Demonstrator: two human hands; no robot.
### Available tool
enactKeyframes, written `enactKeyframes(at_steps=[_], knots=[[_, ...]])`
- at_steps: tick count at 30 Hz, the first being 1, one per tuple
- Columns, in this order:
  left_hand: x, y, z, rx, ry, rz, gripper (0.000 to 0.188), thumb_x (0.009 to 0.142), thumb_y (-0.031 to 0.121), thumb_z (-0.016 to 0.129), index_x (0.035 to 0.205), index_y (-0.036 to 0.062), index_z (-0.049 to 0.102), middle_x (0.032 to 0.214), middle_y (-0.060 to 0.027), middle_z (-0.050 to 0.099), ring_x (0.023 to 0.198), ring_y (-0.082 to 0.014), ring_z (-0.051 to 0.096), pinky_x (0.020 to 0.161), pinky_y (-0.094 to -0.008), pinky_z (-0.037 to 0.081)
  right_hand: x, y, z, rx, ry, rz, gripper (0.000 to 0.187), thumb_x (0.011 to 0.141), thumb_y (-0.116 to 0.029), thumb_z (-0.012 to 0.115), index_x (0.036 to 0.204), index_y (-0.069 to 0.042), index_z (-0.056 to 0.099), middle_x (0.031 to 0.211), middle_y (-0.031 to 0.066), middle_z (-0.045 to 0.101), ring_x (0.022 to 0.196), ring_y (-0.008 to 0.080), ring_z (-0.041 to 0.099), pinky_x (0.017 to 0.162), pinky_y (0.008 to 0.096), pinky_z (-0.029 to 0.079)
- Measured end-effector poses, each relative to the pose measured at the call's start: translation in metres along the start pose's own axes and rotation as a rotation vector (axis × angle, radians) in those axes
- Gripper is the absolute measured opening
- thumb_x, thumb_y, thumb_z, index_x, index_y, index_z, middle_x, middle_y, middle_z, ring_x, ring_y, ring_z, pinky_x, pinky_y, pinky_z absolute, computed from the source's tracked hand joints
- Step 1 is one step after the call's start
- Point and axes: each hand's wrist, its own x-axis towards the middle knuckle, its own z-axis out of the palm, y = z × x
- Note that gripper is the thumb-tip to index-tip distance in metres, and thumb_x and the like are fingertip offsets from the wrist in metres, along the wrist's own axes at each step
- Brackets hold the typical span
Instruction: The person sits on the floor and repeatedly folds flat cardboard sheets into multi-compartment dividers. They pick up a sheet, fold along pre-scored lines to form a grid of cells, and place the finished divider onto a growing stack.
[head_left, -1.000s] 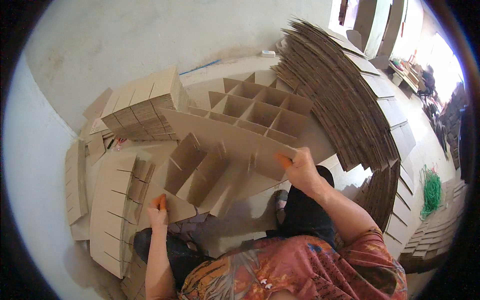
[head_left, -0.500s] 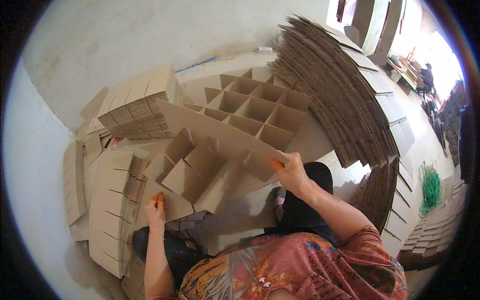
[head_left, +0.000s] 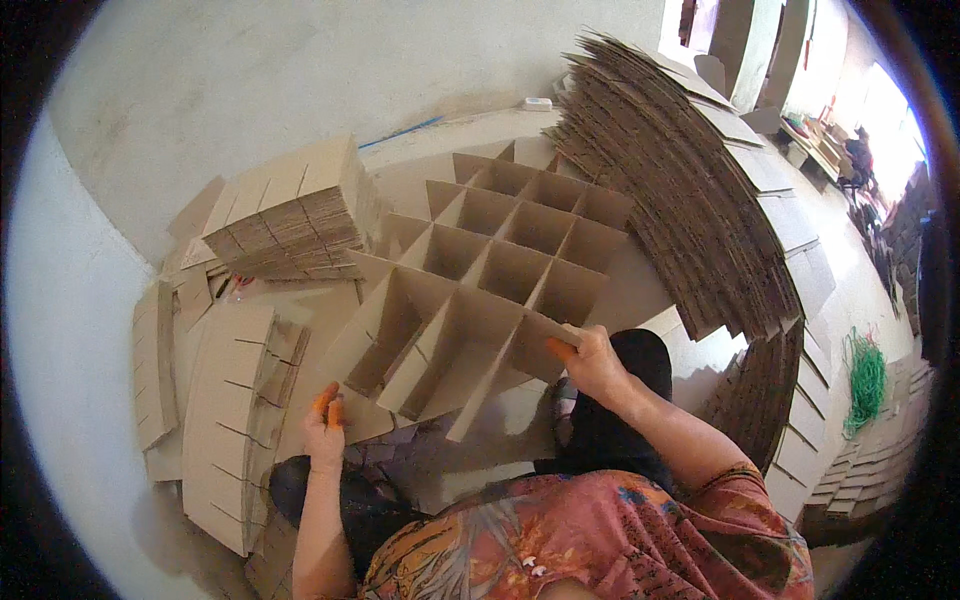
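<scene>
A brown cardboard divider grid [head_left: 510, 225] of interlocked slotted strips lies in front of me, its cells open upward. My right hand [head_left: 592, 365] pinches the right end of a long cardboard strip [head_left: 535, 335] that runs across the grid's near part. Several cross strips stick out from it toward me. My left hand [head_left: 325, 430] is beside the grid's near left corner, fingers raised and slightly apart; whether they touch the cardboard I cannot tell. Orange colour covers fingertips on both hands.
A thick stack of slotted cardboard strips [head_left: 285, 205] stands behind on the left, with another stack [head_left: 225, 400] nearer. A long curved row of stacked dividers [head_left: 680, 190] borders the right. Green twine [head_left: 865, 380] lies farther right. A person [head_left: 858, 155] sits in the far background.
The long strip has come down level across the grid, and the near cross strips now stand in line with the cells. My left hand has shifted slightly right and nearer to me.
</scene>
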Motion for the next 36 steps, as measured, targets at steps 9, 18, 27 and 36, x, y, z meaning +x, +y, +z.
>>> enactKeyframes(at_steps=[9, 18, 27, 36], knots=[[0.082, 0.043, -0.018, 0.26, 0.189, 0.242, 0.028, 0.093, 0.014, 0.054, 0.115, -0.0015, 0.057, 0.109, -0.0127, 0.059, 0.094, -0.0205, 0.056, 0.085, -0.0298, 0.044, 0.011, 0.01, 0.01, 0.027, -0.065, -0.004, 0.015, 0.084, -0.005, 0.061, 0.098, 0.001, 0.065, 0.074, 0.0178, 0.064, 0.065, 0.0164, 0.057, 0.061, 0.0336, 0.047], [0.238, 0.148, 0.046, 0.899, 0.063, 0.771, 0.07, 0.081, 0.024, 0.068, 0.138, 0.0043, 0.033, 0.138, -0.0163, 0.041, 0.128, -0.0374, 0.034, 0.105, -0.0445, 0.03, 0.034, 0.04, 0.018, -0.027, -0.073, -0.155, 0.014, 0.081, -0.006, 0.063, 0.094, 0.0, 0.064, 0.077, 0.0176, 0.064, 0.062, 0.0247, 0.058, 0.059, 0.0341, 0.048], [0.282, 0.167, 0.061, 0.855, -0.125, 0.646, 0.03, 0.082, 0.005, 0.058, 0.111, 0.0003, 0.061, 0.106, -0.0158, 0.064, 0.095, -0.0307, 0.061, 0.085, -0.0374, 0.047, 0.056, 0.052, 0.033, -0.011, 0.053, -0.113, 0.018, 0.087, -0.02, 0.06, 0.098, -0.006, 0.065, 0.078, 0.0197, 0.064, 0.068, 0.0326, 0.063, 0.061, 0.0414, 0.048], [0.281, 0.189, 0.016, 0.591, -0.07, 0.419, 0.021, 0.082, 0.015, 0.064, 0.094, -0.0009, 0.068, 0.068, -0.0053, 0.063, 0.064, -0.0088, 0.047, 0.058, -0.0281, 0.04, 0.04, 0.012, 0.024, -0.027, 0.428, -0.417, 0.03, 0.081, -0.007, 0.066, 0.109, -0.001, 0.058, 0.096, 0.0198, 0.063, 0.084, 0.0307, 0.064, 0.071, 0.0377, 0.052]])
